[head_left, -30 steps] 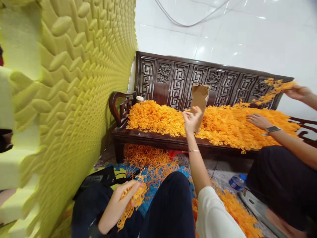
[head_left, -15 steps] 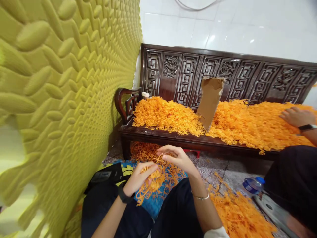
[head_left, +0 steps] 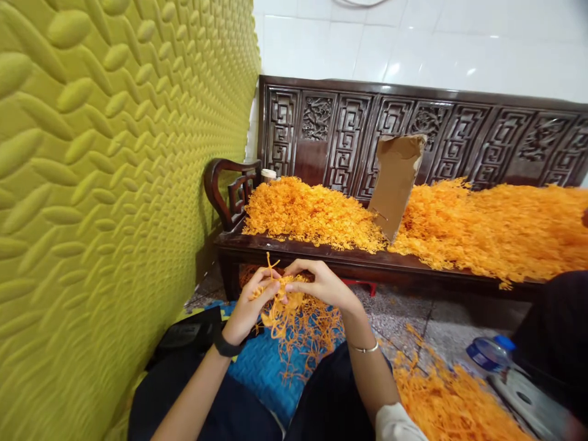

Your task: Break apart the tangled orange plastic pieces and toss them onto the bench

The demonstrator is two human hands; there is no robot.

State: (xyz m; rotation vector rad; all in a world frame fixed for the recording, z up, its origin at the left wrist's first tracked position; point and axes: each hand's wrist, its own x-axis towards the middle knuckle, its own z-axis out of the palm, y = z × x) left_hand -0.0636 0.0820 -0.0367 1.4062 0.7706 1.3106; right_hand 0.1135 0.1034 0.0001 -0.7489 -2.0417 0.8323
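My left hand (head_left: 245,306) is closed around a clump of thin, branching orange plastic pieces (head_left: 277,318). One thin orange stem pokes up above its fingers. Opposite it, my right hand (head_left: 319,285) has thumb and fingers pinched on the same clump, and the two hands' fingertips almost meet. Strands hang loose below them. Beneath, between my knees, more tangled orange strands (head_left: 316,331) lie over a blue mat (head_left: 261,361). The exact piece between the right fingertips is too small to make out.
A dark carved bench (head_left: 321,251) ahead carries a left orange pile (head_left: 307,214) and a right orange pile (head_left: 496,226), split by an upright cardboard piece (head_left: 395,184). A yellow foam panel (head_left: 128,184) rises at left. A bottle (head_left: 490,353) and orange heap (head_left: 450,398) lie right.
My hands have come together and slightly up; the right hand, apart before, now pinches the clump. The co-worker's hand over the right pile has mostly left view. The view has shifted slightly.
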